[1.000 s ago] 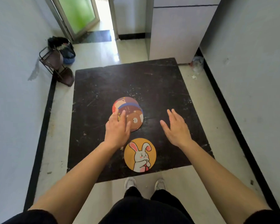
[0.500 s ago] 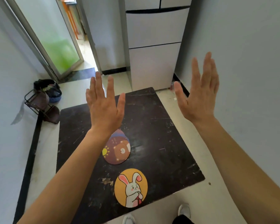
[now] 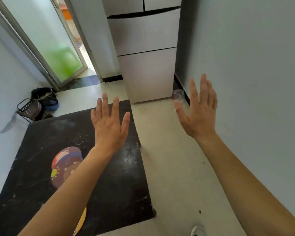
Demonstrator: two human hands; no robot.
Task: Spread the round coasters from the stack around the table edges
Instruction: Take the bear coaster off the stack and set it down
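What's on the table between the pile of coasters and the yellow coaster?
In the head view, only the left forearm crosses over there; between the stack and the yellow coaster, the table looks bare.

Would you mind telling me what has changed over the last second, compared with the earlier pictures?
The left hand let go of the coaster stack and rose; the right hand rose too. Both are now open, palms forward, holding nothing. The view swung up and right. The stack stayed put on the black table, and the yellow coaster, now mostly hidden by the left forearm, seems unmoved.
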